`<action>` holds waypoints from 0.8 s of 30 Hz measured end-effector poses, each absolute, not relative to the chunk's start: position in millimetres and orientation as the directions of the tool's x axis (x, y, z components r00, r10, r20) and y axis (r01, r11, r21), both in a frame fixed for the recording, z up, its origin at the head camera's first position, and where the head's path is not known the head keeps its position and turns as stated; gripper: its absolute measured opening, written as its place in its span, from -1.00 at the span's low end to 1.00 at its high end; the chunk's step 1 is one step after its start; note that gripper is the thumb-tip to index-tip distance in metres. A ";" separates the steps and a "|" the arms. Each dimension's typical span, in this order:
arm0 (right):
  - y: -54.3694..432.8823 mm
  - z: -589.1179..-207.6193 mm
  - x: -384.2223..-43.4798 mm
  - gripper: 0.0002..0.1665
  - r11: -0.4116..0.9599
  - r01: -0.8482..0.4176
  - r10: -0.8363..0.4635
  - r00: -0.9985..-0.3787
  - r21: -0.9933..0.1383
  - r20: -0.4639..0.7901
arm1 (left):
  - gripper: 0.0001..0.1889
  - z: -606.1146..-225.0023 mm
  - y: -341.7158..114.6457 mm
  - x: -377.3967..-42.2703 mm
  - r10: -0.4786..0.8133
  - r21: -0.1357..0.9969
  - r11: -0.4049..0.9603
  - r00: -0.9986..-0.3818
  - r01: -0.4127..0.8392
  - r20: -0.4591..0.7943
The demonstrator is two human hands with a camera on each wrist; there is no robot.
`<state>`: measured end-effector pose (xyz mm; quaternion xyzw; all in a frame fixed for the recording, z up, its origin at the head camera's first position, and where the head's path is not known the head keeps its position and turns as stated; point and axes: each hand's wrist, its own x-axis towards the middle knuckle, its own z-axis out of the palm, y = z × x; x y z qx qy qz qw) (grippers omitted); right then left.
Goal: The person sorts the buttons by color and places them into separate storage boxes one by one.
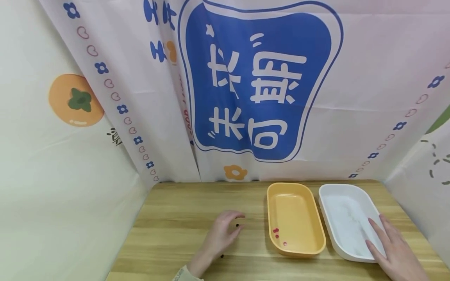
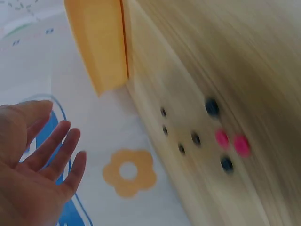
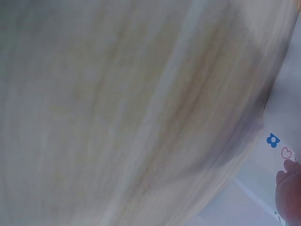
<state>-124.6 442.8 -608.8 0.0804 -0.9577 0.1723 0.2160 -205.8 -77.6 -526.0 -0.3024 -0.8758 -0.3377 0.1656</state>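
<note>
My left hand (image 1: 221,234) is low over the wooden table, left of the yellow tray, thumb and fingers apart in a loose curve with nothing visible between them. Small black round pieces (image 2: 212,107) and two pink ones (image 2: 241,145) lie on the tabletop near it in the left wrist view; in the head view the hand hides most of them. Inside the yellow tray (image 1: 299,218), several small red pieces (image 1: 277,236) sit by the near left side. My right hand (image 1: 397,246), fingers extended, rests at the right rim of the white tray (image 1: 346,218).
Both trays stand side by side on the right part of the wooden table (image 1: 168,226). A printed cloth (image 1: 316,128) hangs behind the table's far edge, and pale cloth walls (image 1: 70,187) flank it. The right wrist view shows mostly blurred tabletop (image 3: 117,117).
</note>
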 end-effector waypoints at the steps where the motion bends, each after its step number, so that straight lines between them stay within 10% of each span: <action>1: 442.9 -609.3 -124.5 -0.14 0.926 -0.229 -0.080 -0.895 -0.299 0.439 | -0.62 -525.4 -83.5 -204.4 0.418 0.493 0.604 -0.775 0.627 0.473; 10: 444.5 -610.2 -125.3 -0.11 0.925 -0.219 -0.074 -0.906 -0.312 0.416 | -0.64 -526.4 -126.0 -194.0 0.341 0.627 0.665 -0.912 0.406 0.229; 24: 440.5 -605.2 -124.0 -0.10 0.928 -0.188 -0.062 -0.929 -0.321 0.365 | -0.56 -537.2 -146.9 -178.2 0.325 0.585 0.735 -0.935 0.342 0.140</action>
